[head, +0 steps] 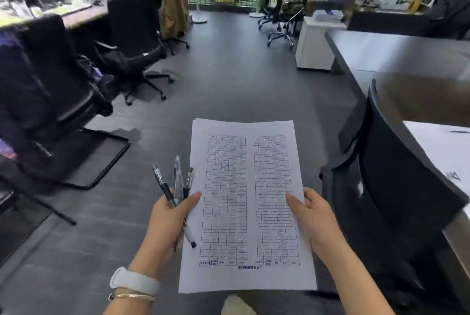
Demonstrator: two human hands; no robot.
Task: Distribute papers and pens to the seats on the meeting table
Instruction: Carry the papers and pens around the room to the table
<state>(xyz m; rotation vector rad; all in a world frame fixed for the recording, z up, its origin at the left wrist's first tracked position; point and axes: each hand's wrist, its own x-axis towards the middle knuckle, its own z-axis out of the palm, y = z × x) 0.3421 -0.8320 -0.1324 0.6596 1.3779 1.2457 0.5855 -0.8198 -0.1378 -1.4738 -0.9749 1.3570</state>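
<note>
I hold a stack of white papers point(248, 202), printed with two table columns, flat in front of me over the floor. My left hand point(169, 218) grips its left edge with the thumb on top and also clasps three pens point(175, 187) that fan upward. My right hand point(314, 215) pinches the right edge. The meeting table point(396, 52) runs along the right side. On its near end lies a white sheet point(442, 152) with a pen point(460, 132) on it.
A black chair point(396, 182) stands at the table just right of my hands. More black office chairs point(132, 42) and desks line the left. A white cabinet point(316, 42) stands at the table's far end. Dark open floor point(229, 80) stretches ahead.
</note>
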